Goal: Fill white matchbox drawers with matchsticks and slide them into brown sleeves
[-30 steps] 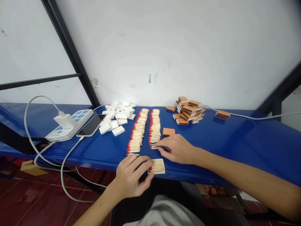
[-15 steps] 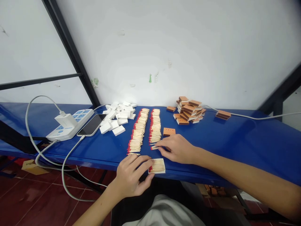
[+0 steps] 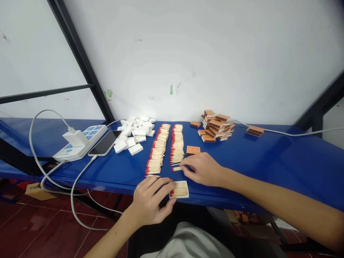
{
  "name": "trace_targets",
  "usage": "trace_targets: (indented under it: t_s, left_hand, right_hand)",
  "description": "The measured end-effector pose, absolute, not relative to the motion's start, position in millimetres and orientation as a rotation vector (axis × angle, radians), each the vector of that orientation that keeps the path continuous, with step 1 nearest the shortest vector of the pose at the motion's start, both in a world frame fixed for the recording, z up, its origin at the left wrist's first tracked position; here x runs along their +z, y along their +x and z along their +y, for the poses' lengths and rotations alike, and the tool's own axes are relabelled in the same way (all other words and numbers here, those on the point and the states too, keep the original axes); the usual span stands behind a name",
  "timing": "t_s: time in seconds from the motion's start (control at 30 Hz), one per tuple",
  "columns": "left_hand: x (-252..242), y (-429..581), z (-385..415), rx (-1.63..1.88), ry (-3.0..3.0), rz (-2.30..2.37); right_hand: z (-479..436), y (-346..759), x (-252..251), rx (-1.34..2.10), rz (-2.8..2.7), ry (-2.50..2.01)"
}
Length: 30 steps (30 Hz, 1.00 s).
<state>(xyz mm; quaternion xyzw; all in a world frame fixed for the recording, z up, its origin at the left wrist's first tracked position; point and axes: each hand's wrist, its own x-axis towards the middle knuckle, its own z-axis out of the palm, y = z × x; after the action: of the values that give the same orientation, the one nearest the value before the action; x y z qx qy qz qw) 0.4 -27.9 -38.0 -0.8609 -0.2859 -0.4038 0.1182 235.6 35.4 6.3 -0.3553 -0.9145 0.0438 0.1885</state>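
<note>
My left hand (image 3: 153, 201) grips the left end of a white matchbox tray (image 3: 187, 193) between fingers and thumb at the table's front edge. Red-tipped matches lie side by side in that tray. My right hand (image 3: 202, 167) is closed in a pinch at the wooden ends of a few loose matches (image 3: 176, 168), at the near end of the right row of matches (image 3: 177, 143). A second, longer row of matches (image 3: 158, 150) runs parallel on the left. Just behind my right hand lies an orange matchbox (image 3: 193, 150).
White trays (image 3: 136, 132) lie heaped at the back left, beside a phone (image 3: 105, 142) and a power strip (image 3: 80, 143) with cables. Orange matchboxes (image 3: 216, 125) are piled at the back right, with another pair (image 3: 255, 130) farther right. The blue table (image 3: 268, 161) meets a wall.
My right fingertips have shifted slightly right and up along the loose matches, exposing more of them. My left hand and the tray have stayed in place.
</note>
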Motion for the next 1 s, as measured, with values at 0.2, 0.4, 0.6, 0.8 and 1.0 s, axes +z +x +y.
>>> trace_targets:
  t_s: [0.2, 0.4, 0.6, 0.8, 1.0]
  left_hand:
    - [-38.0, 0.6, -27.7, -1.191, -2.520, -0.835]
    - [-39.7, -0.3, -28.4, -1.179, -2.529, -0.841]
    - [-39.4, 0.0, -28.0, -1.178, -2.531, -0.835]
    - [-40.1, 0.5, -27.0, -1.182, -2.533, -0.830]
    - [-40.9, -0.1, -27.8, -1.180, -2.535, -0.831]
  right_hand:
    - [35.7, 235.6, 7.2, 0.154, -2.600, -0.976]
    - [32.2, 235.8, 9.1, 0.169, -2.610, -0.939]
    - [34.7, 236.3, 7.3, 0.159, -2.588, -1.017]
    - [35.4, 237.3, 6.5, 0.159, -2.631, -1.021]
    - [34.9, 236.8, 5.7, 0.149, -2.614, -1.058]
